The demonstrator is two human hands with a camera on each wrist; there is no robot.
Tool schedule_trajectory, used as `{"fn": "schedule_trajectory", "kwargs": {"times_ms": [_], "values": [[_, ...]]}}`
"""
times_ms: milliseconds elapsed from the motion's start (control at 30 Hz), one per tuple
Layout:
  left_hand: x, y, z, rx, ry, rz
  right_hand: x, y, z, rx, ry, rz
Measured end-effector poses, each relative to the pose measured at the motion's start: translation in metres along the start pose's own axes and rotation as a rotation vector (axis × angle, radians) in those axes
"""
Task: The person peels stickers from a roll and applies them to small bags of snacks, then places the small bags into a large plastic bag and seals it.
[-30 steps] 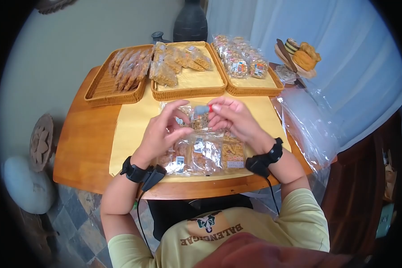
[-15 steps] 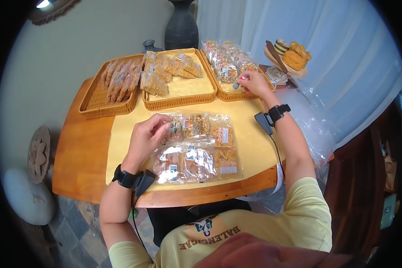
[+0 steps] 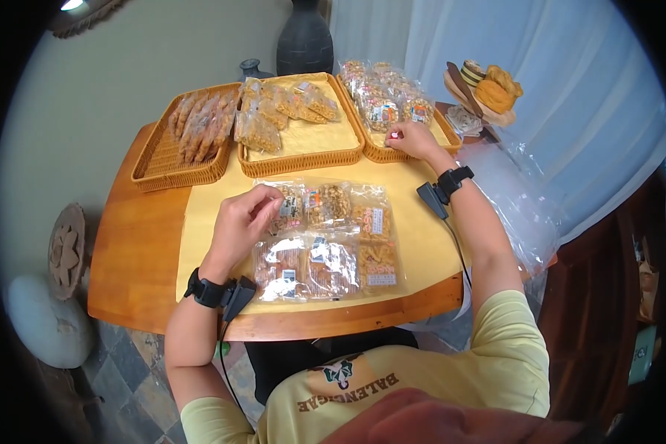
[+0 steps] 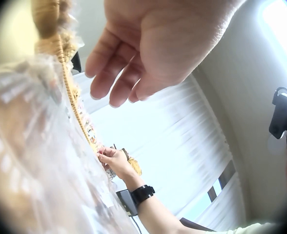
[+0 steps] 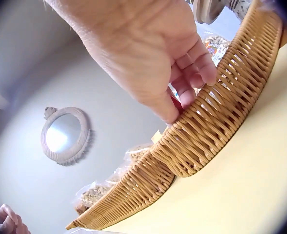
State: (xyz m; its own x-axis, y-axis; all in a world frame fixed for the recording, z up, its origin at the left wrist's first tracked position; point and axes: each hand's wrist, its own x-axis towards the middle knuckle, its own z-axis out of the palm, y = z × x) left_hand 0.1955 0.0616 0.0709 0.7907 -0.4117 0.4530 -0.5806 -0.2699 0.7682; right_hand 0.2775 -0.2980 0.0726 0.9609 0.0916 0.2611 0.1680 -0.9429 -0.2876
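Low at the front of the right wicker tray (image 3: 399, 156), the right hand (image 3: 413, 140) pinches a small red item (image 5: 176, 104) between thumb and fingers; most of it is hidden by the hand. In the right wrist view the fingertips are at the tray's woven rim (image 5: 216, 119). The left hand (image 3: 238, 223) hangs loosely curled beside the left end of the clear-wrapped snack packets (image 3: 331, 265), holding nothing. In the left wrist view its relaxed fingers (image 4: 126, 73) are apart from the blurred wrapping (image 4: 41, 161).
Bagged snacks (image 3: 381, 111) fill much of the right tray. Left of it are a middle tray (image 3: 303, 160) with yellowish packets and a left tray (image 3: 177, 180) with long brown ones. Clear plastic (image 3: 514, 211) lies at the table's right edge; a black vase (image 3: 305, 44) stands behind.
My right hand has moved from beside the left hand, above the packets, out to the right tray with the small item. The left hand has shifted slightly left and down.
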Motion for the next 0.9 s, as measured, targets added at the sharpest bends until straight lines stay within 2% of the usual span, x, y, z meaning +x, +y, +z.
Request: {"fn": "schedule_trajectory", "kwargs": {"times_ms": [133,200,267,333,367,400,433,467,533,600,667,700,733,800,833,900], "values": [[0.001,0.003,-0.004,0.006,-0.02,-0.028,-0.001,0.0,-0.001,0.033,-0.011,-0.051],[0.003,0.008,-0.01,0.018,-0.039,-0.055,-0.007,-0.003,-0.007,0.08,0.023,-0.012],[0.007,0.012,-0.017,-0.004,-0.045,-0.16,-0.019,-0.009,-0.017,0.137,0.048,0.026],[0.009,0.001,-0.024,-0.042,-0.046,-0.201,-0.034,-0.014,-0.028,0.055,0.284,-0.146],[0.01,-0.003,-0.029,-0.084,-0.074,-0.286,-0.044,-0.02,-0.035,0.074,0.269,-0.154],[0.011,-0.006,-0.034,-0.13,-0.096,-0.368,-0.058,-0.028,-0.043,0.21,0.082,0.028],[0.01,-0.005,-0.039,-0.082,-0.125,-0.375,-0.072,-0.034,-0.046,0.332,-0.109,0.208],[0.008,0.001,-0.043,-0.081,-0.113,-0.388,-0.085,-0.04,-0.044,0.412,-0.234,0.242],[0.003,0.013,-0.05,0.201,-0.22,-0.48,-0.11,-0.049,-0.032,0.628,-0.44,0.314],[-0.005,0.015,-0.054,0.31,-0.231,-0.524,-0.122,-0.055,-0.017,0.813,-0.523,0.432],[-0.017,0.004,-0.053,0.351,-0.287,-0.679,-0.121,-0.062,-0.011,0.888,-0.538,0.44],[-0.025,-0.004,-0.053,0.175,-0.293,-0.713,-0.12,-0.065,-0.009,0.958,-0.546,0.462],[-0.03,-0.008,-0.049,0.181,-0.287,-0.714,-0.119,-0.067,-0.008,0.962,-0.547,0.454],[-0.038,-0.01,-0.04,-0.138,-0.205,-0.787,-0.117,-0.069,-0.005,1.043,-0.601,0.469],[-0.041,-0.007,-0.034,-0.169,-0.188,-0.776,-0.117,-0.07,-0.003,1.043,-0.6,0.468],[-0.045,-0.006,-0.03,-0.113,-0.203,-0.767,-0.118,-0.07,0.002,1.116,-0.722,0.445]]}}
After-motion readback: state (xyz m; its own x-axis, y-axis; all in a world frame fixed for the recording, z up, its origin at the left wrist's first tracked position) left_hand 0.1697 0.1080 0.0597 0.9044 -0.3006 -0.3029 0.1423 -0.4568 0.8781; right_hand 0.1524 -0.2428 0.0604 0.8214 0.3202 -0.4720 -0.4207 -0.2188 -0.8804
